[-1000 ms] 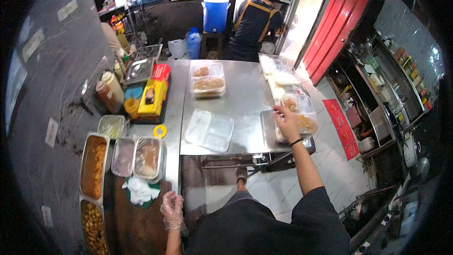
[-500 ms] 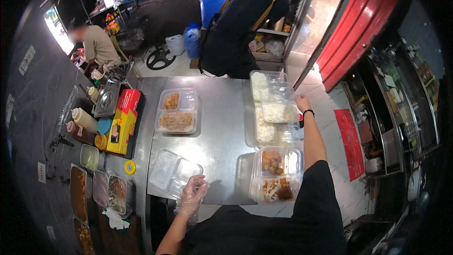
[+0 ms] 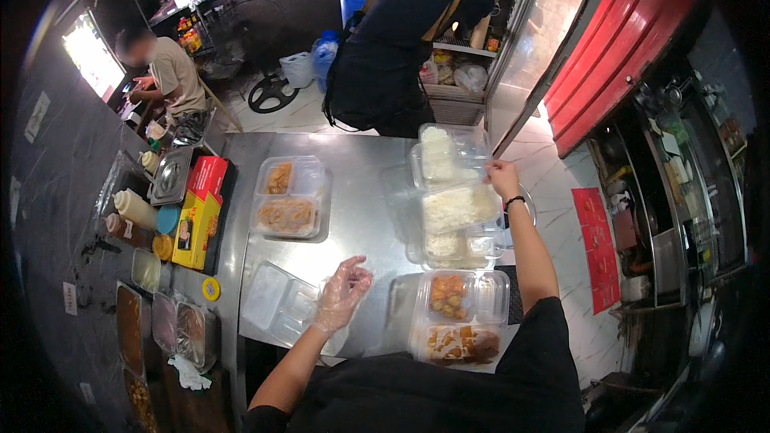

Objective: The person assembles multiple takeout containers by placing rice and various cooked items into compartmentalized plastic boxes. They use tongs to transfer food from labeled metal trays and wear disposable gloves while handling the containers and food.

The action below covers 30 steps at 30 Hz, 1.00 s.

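My right hand (image 3: 503, 180) has its fingers closed on the right edge of a clear rice container (image 3: 455, 208), among overlapping trays of white rice (image 3: 437, 152) at the table's right. My left hand (image 3: 345, 293), in a clear plastic glove, holds nothing, fingers apart and slightly curled, beside empty divided containers (image 3: 269, 297) at the near left. Nearest my body at the right lie containers of brown and orange food (image 3: 449, 297). More filled containers (image 3: 287, 212) stand at the back left of the steel table (image 3: 361, 192).
Squeeze bottles (image 3: 132, 204), boxes (image 3: 196, 224) and food pans (image 3: 132, 329) line the left counter. A co-worker in dark clothes (image 3: 385, 48) bends at an open refrigerator behind the table; another person (image 3: 168, 80) sits at the back left. A red door (image 3: 609, 48) is at the right.
My right hand has moved farther back onto the rice containers. My gloved left hand has risen from low left to over the table. The co-worker bends lower, and the view has shifted.
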### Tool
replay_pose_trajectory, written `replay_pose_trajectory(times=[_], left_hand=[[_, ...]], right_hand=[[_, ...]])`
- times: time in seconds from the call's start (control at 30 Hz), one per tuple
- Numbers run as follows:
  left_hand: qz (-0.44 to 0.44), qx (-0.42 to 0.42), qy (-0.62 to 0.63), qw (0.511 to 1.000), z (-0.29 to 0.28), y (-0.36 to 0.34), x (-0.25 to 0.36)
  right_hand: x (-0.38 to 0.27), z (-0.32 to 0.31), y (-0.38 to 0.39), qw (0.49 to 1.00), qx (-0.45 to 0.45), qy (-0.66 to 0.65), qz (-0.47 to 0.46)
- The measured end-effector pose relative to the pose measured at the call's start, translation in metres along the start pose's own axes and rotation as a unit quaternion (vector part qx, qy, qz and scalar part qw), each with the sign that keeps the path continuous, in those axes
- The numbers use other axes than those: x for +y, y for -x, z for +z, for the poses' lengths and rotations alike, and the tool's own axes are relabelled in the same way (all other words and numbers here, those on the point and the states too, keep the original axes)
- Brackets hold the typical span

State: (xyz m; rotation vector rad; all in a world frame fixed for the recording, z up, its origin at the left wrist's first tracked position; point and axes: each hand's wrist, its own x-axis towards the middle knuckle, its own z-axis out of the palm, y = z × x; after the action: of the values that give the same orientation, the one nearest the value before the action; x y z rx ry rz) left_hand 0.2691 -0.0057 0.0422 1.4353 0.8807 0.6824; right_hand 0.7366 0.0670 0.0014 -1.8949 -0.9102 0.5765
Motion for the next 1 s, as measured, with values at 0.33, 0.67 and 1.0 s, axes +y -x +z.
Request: replay_pose_trajectory(times=[0.33,0.67,1.0], left_hand=[[-0.138,0.000,0.347,0.928,-0.005,-0.032,-0.021],[-0.168,0.097,0.412,0.891,-0.040,0.047,-0.020],[-0.154,0.221,0.409,0.872,-0.065,0.096,-0.039]], right_hand=[[-0.083,0.080,0.162,0.956,-0.249,-0.153,0.010],[0.030,-0.017,0.094,0.891,0.094,0.442,-0.045],[0.084,-0.012,0.083,0.991,0.034,0.000,0.127]])
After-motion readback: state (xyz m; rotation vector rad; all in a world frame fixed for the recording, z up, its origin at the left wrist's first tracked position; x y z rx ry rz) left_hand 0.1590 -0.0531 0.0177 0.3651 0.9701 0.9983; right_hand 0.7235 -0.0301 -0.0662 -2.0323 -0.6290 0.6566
